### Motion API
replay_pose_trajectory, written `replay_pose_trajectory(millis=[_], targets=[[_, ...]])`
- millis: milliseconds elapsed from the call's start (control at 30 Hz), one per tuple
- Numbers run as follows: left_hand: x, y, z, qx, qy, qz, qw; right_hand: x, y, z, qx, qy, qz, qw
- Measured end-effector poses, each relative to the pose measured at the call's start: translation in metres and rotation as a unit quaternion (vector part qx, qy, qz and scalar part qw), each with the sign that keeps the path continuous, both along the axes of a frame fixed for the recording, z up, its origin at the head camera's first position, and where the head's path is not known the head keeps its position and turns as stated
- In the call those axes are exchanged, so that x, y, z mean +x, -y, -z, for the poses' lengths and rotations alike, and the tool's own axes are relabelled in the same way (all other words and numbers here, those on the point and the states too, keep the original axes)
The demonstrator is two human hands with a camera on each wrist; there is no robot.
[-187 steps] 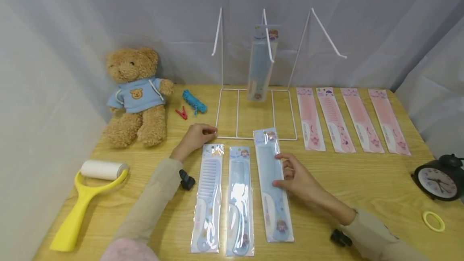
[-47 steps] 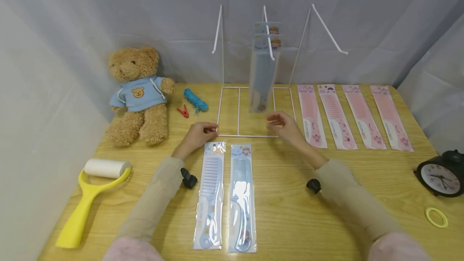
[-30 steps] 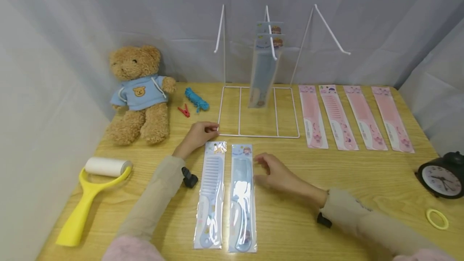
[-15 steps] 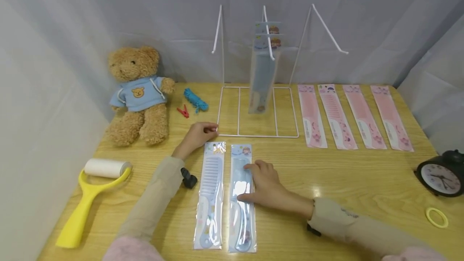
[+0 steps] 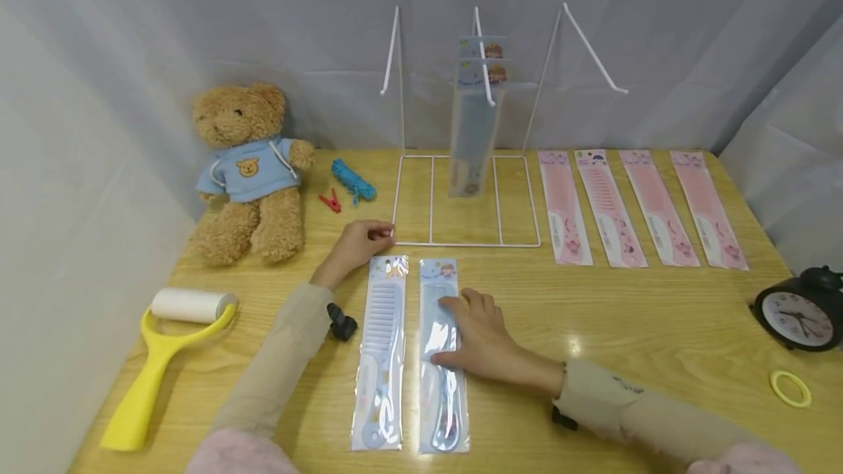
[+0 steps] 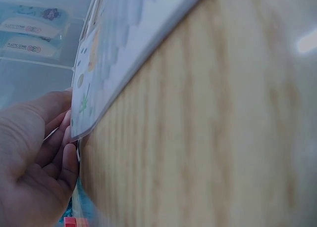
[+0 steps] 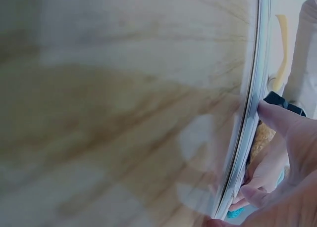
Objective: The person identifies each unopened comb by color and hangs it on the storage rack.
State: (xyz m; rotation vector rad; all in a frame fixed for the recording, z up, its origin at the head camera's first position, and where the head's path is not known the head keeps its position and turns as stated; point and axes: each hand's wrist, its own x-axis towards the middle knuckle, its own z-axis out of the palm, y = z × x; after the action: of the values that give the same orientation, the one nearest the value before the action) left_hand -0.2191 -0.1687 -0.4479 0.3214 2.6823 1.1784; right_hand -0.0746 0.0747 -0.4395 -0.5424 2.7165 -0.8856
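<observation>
My left hand point(image 5: 358, 247) pinches the front left corner of a white wire display rack point(image 5: 461, 244). My right hand point(image 5: 484, 339) grips a blue comb in a clear packet point(image 5: 443, 401), thumb and fingers on its upper half. In the right wrist view the thumb point(image 7: 280, 118) presses the packet's edge point(image 7: 247, 108). A second packaged blue comb point(image 5: 378, 357), with wide teeth, lies left of it, beside my left wrist. Two packaged blue combs point(image 5: 474, 130) hang one before the other on the rack's middle hook point(image 5: 484, 64).
Several packaged pink combs point(image 5: 609, 211) lie in a row to the rack's right. A teddy bear point(image 5: 246, 174), blue cord point(image 5: 353, 181), red clip point(image 5: 331, 200) and yellow-handled roller point(image 5: 154, 364) are on the left. A black clock point(image 5: 797, 313) and yellow ring point(image 5: 790, 388) are at right.
A second blue comb has gone from the table onto the middle hook. My right hand has come back from the rack to the right-hand blue comb, which has shifted slightly. The left hand stays put.
</observation>
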Motion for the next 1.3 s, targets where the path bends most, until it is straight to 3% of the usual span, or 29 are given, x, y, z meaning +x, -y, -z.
replay_pose_trajectory(millis=[300, 600, 867, 1300], targets=[[0.000, 0.000, 0.000, 0.001, 0.005, 0.001, 1.0000, -0.002, 0.000, -0.003, -0.025, 0.011, 0.018, 0.999], [0.001, 0.000, -0.003, 0.011, 0.009, -0.002, 0.9999, -0.002, 0.003, -0.001, 0.010, -0.005, 0.002, 1.000], [0.002, -0.001, -0.003, 0.010, 0.010, -0.005, 0.9999, -0.002, 0.004, -0.008, -0.049, 0.047, 0.029, 0.997], [0.000, -0.001, -0.001, 0.010, 0.006, -0.005, 0.9999, -0.005, 0.005, -0.013, -0.027, 0.072, 0.045, 0.996]])
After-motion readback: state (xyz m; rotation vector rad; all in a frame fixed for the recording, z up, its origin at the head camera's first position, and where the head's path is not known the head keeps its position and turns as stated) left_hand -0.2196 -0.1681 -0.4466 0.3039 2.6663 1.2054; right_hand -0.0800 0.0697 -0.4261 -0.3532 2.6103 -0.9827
